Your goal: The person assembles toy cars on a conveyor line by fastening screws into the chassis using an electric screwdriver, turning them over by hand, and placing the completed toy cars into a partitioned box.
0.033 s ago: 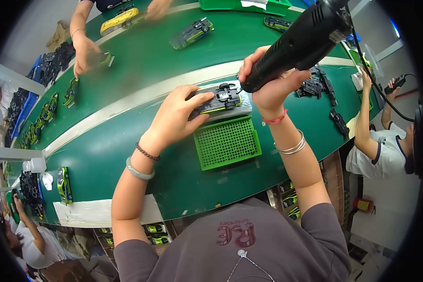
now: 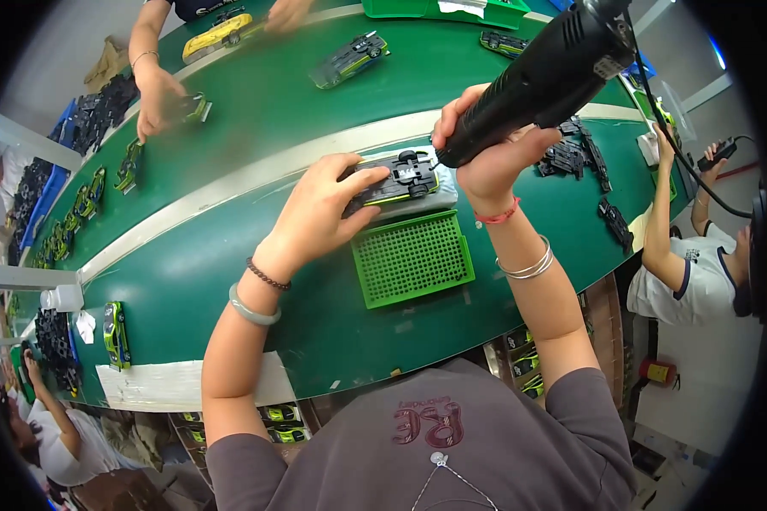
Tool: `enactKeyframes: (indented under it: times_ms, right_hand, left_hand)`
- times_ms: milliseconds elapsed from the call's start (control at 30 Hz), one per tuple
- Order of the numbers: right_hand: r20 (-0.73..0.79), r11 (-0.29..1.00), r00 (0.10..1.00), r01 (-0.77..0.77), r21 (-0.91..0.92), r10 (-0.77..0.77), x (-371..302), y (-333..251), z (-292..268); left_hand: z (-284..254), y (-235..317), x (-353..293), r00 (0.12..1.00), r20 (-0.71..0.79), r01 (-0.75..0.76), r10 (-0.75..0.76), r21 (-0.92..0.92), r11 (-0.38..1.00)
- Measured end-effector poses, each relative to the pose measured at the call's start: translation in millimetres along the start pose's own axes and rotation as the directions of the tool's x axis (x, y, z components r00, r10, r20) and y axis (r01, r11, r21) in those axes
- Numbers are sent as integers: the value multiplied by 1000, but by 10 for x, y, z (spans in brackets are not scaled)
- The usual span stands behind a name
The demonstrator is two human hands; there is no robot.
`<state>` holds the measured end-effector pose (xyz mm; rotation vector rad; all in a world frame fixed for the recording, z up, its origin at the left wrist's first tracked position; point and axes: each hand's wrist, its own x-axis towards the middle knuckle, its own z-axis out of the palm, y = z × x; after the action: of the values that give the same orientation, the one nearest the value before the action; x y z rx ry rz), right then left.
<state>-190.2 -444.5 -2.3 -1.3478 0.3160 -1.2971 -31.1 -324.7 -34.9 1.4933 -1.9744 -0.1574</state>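
A toy car [image 2: 412,177] lies upside down, its black chassis and wheels facing up and a yellow-green body edge showing below. My left hand [image 2: 324,204] grips its left end, with fingers across the chassis and thumb at the near side. A pale pad [image 2: 441,203] is partly visible beneath the car. My right hand [image 2: 498,157] is wrapped round a black corded electric screwdriver [image 2: 528,85], tilted down to the left. The screwdriver's lower end is at the car's right end; whether its bit touches a screw cannot be made out.
A green perforated basket [image 2: 368,277] sits just nearer than the car. Black chassis parts [image 2: 571,153] lie to the right. Toy cars [image 2: 117,334] stand at left. Across a pale strip [image 2: 230,170], a co-worker's hands [image 2: 158,98] handle cars. The screwdriver's cord [image 2: 656,111] hangs at right.
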Motion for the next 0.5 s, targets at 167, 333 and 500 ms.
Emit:
enactKeyframes:
  times_ms: [167, 333, 500]
  right_hand:
    - [-13, 1000, 1000, 3, -12, -3, 24, 100, 0]
    - [62, 996, 998, 23, -87, -18, 9, 146, -30]
    - [105, 988, 993, -46, -149, 62, 58, 176, 16]
  left_hand:
    - [7, -19, 12, 1000, -1, -20, 20, -1, 1000]
    - [19, -42, 11, 1000, -4, -19, 19, -7, 1000]
    - [18, -41, -4, 1000, 22, 13, -13, 11, 1000]
